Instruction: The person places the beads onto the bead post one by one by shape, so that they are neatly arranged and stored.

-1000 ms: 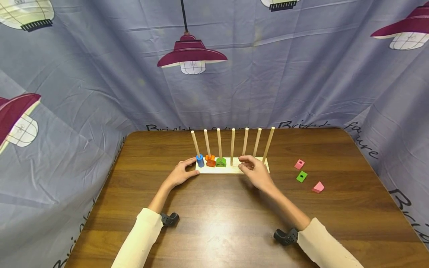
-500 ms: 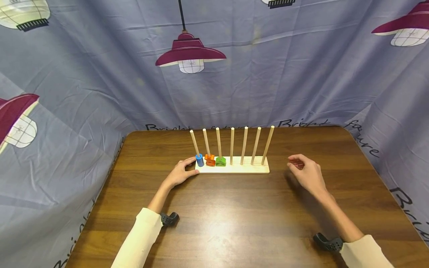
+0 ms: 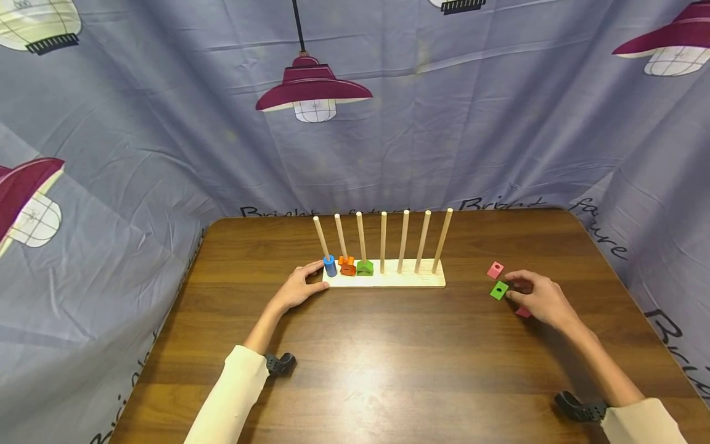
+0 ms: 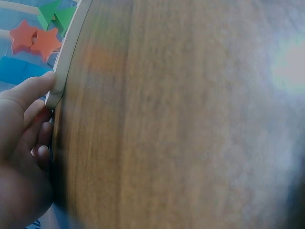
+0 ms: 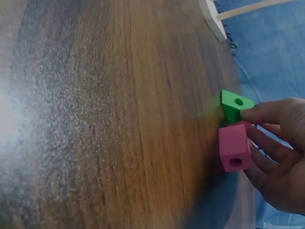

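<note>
A grey-blue curtain (image 3: 144, 129) printed with dark red lamps spans the frame from the left edge to the right, behind a brown wooden table (image 3: 355, 345). At the lower left, a cream sleeve (image 3: 227, 401) with a black wrist mount (image 3: 280, 364) leads up to the left hand (image 3: 298, 288), which holds the left end of a pale wooden board (image 3: 399, 281) between thumb and fingers. The board lies at the middle of the frame with 7 upright pegs (image 3: 403, 240). A blue cylinder (image 3: 331, 267) sits on the leftmost, orange stars (image 3: 347, 270) on the 2nd and green triangles (image 3: 364, 269) on the 3rd; the upper left of the left wrist view shows 2 stars and 2 triangles.

Right of centre, well apart from the board, 3 loose blocks lie in a group: an upper pink block (image 3: 495, 270), a green block (image 3: 497, 293) just below it, and a lower pink block (image 3: 523, 312) partly covered by the right hand (image 3: 542, 300). That hand has thumb and fingers parted just beside the green block; whether the thumb touches it is hard to tell. A right sleeve (image 3: 643, 425) fills the lower right corner.
</note>
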### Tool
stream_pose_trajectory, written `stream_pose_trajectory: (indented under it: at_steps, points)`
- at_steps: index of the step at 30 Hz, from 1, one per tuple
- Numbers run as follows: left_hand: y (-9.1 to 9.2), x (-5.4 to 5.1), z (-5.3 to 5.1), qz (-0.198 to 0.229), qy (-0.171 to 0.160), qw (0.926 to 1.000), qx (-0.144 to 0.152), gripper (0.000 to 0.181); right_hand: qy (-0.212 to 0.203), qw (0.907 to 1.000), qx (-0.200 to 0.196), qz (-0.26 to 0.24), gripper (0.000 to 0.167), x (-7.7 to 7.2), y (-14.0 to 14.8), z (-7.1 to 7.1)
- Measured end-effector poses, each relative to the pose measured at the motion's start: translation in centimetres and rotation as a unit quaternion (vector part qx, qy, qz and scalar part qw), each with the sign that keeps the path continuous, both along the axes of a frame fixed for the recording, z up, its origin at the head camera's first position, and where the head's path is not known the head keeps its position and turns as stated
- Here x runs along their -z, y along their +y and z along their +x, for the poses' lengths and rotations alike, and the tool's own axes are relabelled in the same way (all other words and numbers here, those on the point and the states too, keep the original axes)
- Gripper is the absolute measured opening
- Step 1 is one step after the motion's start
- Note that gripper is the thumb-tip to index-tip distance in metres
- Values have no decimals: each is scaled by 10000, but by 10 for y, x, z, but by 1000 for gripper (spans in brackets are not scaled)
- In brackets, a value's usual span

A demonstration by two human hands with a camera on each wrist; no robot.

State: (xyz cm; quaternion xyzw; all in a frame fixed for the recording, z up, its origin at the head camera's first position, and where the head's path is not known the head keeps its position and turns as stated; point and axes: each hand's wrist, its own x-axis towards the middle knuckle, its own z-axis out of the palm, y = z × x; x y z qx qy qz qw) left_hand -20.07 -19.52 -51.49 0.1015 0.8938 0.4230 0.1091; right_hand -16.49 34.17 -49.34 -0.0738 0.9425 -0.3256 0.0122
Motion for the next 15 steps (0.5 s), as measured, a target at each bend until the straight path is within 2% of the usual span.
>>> stream_pose_trajectory:
  at_steps: [5, 13, 15]
  points:
    - [0, 1, 1, 57, -45, 10000, 6, 67, -106, 9998, -157, 3, 38, 7, 0, -6]
    - [0, 0, 0, 118, -50, 9999, -4, 67, -144, 9986, -508, -21, 38, 9, -4, -13]
    - [0, 0, 0, 126, -30, 9999, 1, 67, -162, 9986, -496, 11, 37, 9, -5, -13]
